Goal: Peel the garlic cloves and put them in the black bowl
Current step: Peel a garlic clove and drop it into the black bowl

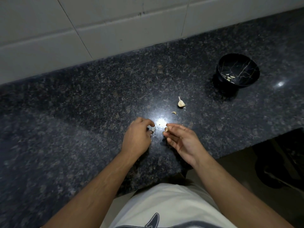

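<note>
Right hand (182, 142) grip pinches a garlic clove (166, 129); left hand (137, 135) grip clutches papery skin (153, 128).

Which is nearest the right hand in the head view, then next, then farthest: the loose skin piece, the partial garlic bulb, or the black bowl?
From the right hand:
1. Loose skin piece, just beyond the fingertips on the counter.
2. Partial garlic bulb, a little farther back and slightly right.
3. Black bowl, far off at the back right, with peeled cloves inside.
</note>
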